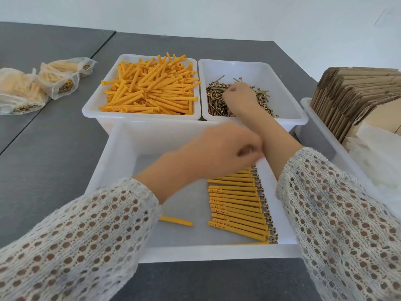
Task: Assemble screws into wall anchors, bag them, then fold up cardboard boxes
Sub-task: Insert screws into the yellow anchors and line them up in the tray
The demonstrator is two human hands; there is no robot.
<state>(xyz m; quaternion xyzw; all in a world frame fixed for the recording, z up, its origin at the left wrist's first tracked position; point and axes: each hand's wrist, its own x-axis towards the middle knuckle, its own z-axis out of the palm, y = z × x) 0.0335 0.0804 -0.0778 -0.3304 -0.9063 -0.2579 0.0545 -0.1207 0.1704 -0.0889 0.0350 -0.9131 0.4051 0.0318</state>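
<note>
My right hand (pixel 237 97) reaches into the far right white bin (pixel 300 121), its fingers curled down into the pile of brass screws (pixel 214 105). Left of it, another white bin (pixel 87 109) is heaped with orange wall anchors (pixel 152 88). My left hand (pixel 217 153) is blurred, with curled fingers, above the near white tray (pixel 217 253); what it holds cannot be made out. It hovers at the far end of a neat row of anchors with screws in them (pixel 236 205). One loose anchor (pixel 176 221) lies in the tray by my left sleeve.
Filled clear bags of anchors (pixel 58 79) lie on the grey table at the far left. At the right, a white bin (pixel 308 105) holds a stack of flat cardboard boxes (pixel 351 94), with clear plastic bags (pixel 379 153) in front of them.
</note>
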